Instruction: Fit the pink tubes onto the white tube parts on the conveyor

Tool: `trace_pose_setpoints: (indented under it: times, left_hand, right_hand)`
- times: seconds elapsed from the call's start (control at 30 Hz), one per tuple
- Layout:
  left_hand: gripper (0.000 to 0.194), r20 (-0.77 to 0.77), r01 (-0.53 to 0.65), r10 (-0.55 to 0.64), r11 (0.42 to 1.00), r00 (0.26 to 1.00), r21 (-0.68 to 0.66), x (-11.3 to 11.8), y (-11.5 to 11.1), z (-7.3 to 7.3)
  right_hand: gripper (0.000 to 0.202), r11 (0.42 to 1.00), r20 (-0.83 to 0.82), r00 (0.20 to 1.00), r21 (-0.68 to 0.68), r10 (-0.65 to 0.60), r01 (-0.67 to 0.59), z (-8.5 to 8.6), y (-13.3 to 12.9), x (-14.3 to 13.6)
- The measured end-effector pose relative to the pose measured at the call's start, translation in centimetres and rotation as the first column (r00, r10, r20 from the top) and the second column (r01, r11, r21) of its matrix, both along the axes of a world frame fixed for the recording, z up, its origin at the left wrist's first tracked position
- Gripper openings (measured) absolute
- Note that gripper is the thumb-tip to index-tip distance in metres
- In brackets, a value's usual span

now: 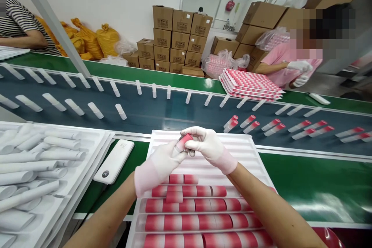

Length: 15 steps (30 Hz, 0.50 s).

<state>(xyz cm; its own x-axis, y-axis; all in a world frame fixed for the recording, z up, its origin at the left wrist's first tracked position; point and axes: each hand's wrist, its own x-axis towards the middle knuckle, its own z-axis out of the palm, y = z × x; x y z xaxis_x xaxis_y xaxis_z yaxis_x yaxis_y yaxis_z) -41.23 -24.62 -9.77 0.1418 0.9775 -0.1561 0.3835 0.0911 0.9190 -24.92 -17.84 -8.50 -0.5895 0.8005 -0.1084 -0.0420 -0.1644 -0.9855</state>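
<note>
Both my hands are raised over the far part of a white ribbed tray. Between them is a small tube with a red-to-white cap. My left hand, in a white glove with a pink cuff, is closed around its pale lower end. My right hand, gloved the same way, pinches the red upper end with thumb and fingers. Dark smudges mark the right fingertips. Below the hands, rows of red-and-white caps lie in the tray's grooves. One loose cap sits on top of a row.
Stacked trays of white tubes stand at left, beside a white power bank with a cable. Across the conveyor belt stand white tubes and red-capped tubes. A gloved co-worker is beyond, near stacked cap trays.
</note>
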Motion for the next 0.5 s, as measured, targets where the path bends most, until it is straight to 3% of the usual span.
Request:
trace_pose_setpoints:
  times: [0.1, 0.17, 0.2, 0.23, 0.27, 0.33, 0.37, 0.4, 0.5]
  left_hand:
    - [0.03, -0.136, -0.079, 0.09, 0.993, 0.987, 0.083, 0.6, 1.4, -2.3]
    - [0.056, -0.322, -0.134, 0.186, 0.975, 0.928, 0.176, -1.2, 3.2, -3.2]
    - [0.077, -0.415, -0.185, 0.283, 0.948, 0.865, 0.261, -2.9, 4.2, -3.4]
    - [0.095, -0.48, -0.26, 0.423, 0.892, 0.768, 0.37, -4.9, 5.3, -3.6]
    - [0.099, -0.48, -0.348, 0.573, 0.806, 0.665, 0.48, -7.2, 6.5, -3.7]
    - [0.094, -0.317, -0.572, 0.837, 0.54, 0.447, 0.618, -11.9, 8.5, -4.1]
    - [0.095, -0.267, -0.653, 0.875, 0.48, 0.404, 0.585, -14.0, 9.4, -4.6]
    - [0.093, -0.23, -0.711, 0.883, 0.466, 0.409, 0.527, -15.8, 10.2, -5.1]
    - [0.082, -0.194, -0.791, 0.857, 0.516, 0.478, 0.329, -18.8, 12.0, -7.3]
  right_hand:
    - [0.033, 0.995, 0.156, 0.985, 0.084, -0.071, 0.059, -0.9, 0.9, -0.6]
    - [0.032, 0.952, 0.313, 0.922, 0.268, -0.229, 0.146, -1.5, 3.6, -0.5]
    - [0.032, 0.902, 0.375, 0.857, 0.38, -0.353, 0.206, -1.8, 5.5, -0.2]
    - [0.032, 0.828, 0.416, 0.766, 0.495, -0.491, 0.262, -2.2, 7.6, 0.2]
    - [0.032, 0.768, 0.435, 0.681, 0.563, -0.589, 0.304, -2.6, 9.8, 0.6]
    - [0.029, 0.72, 0.479, 0.57, 0.611, -0.667, 0.328, -3.6, 13.7, 1.3]
    - [0.026, 0.728, 0.509, 0.546, 0.606, -0.665, 0.322, -4.1, 15.2, 1.5]
    - [0.024, 0.739, 0.541, 0.525, 0.6, -0.657, 0.306, -4.6, 16.4, 1.7]
    - [0.035, 0.774, 0.62, 0.479, 0.579, -0.621, 0.255, -5.7, 17.3, 2.0]
